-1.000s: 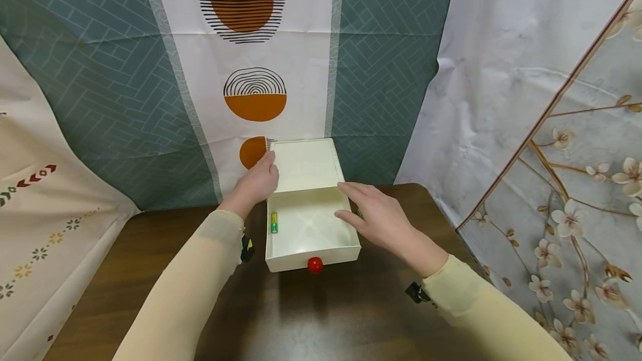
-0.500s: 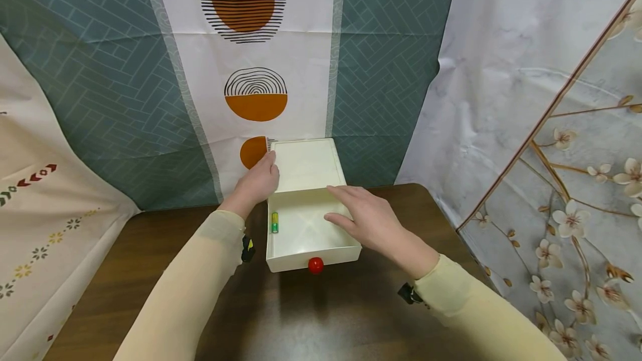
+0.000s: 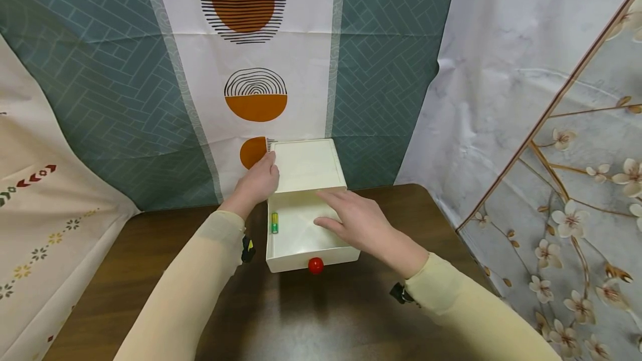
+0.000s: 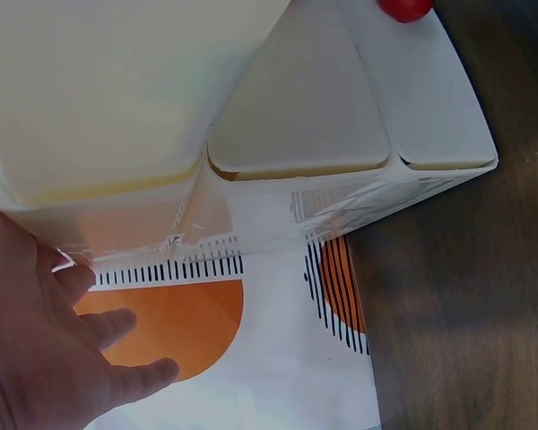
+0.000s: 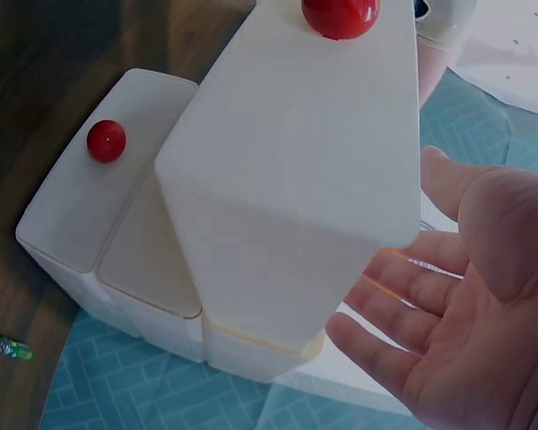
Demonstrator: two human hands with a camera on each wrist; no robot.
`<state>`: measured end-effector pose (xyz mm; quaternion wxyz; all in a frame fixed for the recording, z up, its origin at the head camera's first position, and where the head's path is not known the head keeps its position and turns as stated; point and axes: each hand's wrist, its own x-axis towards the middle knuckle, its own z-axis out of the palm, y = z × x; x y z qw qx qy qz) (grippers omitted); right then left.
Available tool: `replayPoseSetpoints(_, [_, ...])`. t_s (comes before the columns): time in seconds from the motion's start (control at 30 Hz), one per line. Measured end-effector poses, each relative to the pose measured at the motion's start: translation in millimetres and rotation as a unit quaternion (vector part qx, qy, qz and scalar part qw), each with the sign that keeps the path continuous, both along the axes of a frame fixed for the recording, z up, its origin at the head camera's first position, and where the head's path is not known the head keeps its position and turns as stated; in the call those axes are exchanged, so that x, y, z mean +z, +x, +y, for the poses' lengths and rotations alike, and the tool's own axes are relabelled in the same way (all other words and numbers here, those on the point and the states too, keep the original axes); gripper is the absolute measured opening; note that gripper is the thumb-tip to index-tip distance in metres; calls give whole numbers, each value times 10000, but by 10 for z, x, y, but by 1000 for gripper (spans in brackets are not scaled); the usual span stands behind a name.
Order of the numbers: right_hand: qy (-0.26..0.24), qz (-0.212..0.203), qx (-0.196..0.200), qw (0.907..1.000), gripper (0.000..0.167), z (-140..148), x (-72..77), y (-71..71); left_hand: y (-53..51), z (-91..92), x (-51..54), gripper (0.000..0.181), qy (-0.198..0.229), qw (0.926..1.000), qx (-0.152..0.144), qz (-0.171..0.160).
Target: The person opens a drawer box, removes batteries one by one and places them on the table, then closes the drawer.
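A white drawer unit [image 3: 308, 165] stands with its upper drawer [image 3: 311, 238] pulled out; a red knob [image 3: 315, 265] is on the drawer's front. One green-and-yellow battery [image 3: 274, 223] lies inside, by the left wall. My left hand [image 3: 257, 183] touches the unit's left side near the back; in the left wrist view its lower fingers spread loosely below the edge. My right hand [image 3: 358, 222] holds nothing, fingers extended, over the drawer's right part in the head view. In the right wrist view its fingertips appear beside the drawer's edge; contact cannot be told.
The right wrist view shows a green battery [image 5: 15, 348] on the brown table [image 5: 27, 296] and a lower drawer front with a red knob [image 5: 107, 141]. Patterned cloths hang behind and at both sides, close to the unit's back [image 3: 381, 71].
My right hand has moved left from the drawer's right edge to over the drawer, its fingers still extended. The left hand, unit and battery inside have stayed put.
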<state>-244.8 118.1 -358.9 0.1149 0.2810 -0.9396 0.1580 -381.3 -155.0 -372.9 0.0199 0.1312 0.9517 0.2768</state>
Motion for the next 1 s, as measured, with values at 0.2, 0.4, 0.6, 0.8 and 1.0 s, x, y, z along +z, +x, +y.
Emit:
replayPoseSetpoints(0.2, [100,45,115,9999,65,-82,-18,-24,-2,-4,-15,65,16,10000,-3,-7])
replayPoseSetpoints(0.4, [256,25,211,9994,66,-162,-23,-50,2,11,-13,66,-27,10000,20,35])
replayPoseSetpoints(0.6, [436,-65,274,9987,66,-248,-7,-58,10,34,-7,66,-35,9999,119,90])
replayPoseSetpoints(0.8, [681,-147,414,9967,66,-352,6,-69,22,28,-6,67,-52,9999,148,66])
replayPoseSetpoints(1.0, [797,-280,420,9955,66,-439,20,-112,34,34,3,66,-43,9998,167,78])
